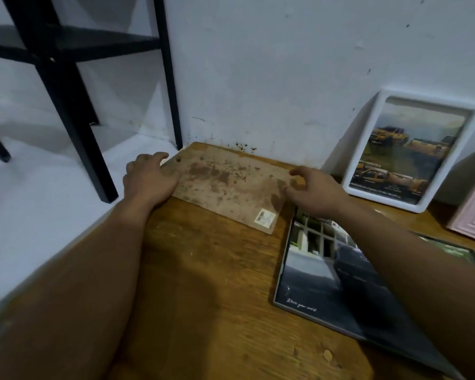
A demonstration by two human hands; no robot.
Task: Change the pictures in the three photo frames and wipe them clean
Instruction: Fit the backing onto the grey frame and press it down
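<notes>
Hands, left [148,176] and right [310,189], grip stained backing board's [228,185] opposite short edges, fingers curled, by table's [203,270] corner

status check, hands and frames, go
Left hand and right hand grip the ends of the stained backing board on the table. White frame leans on the wall. Nothing in the way.
</notes>
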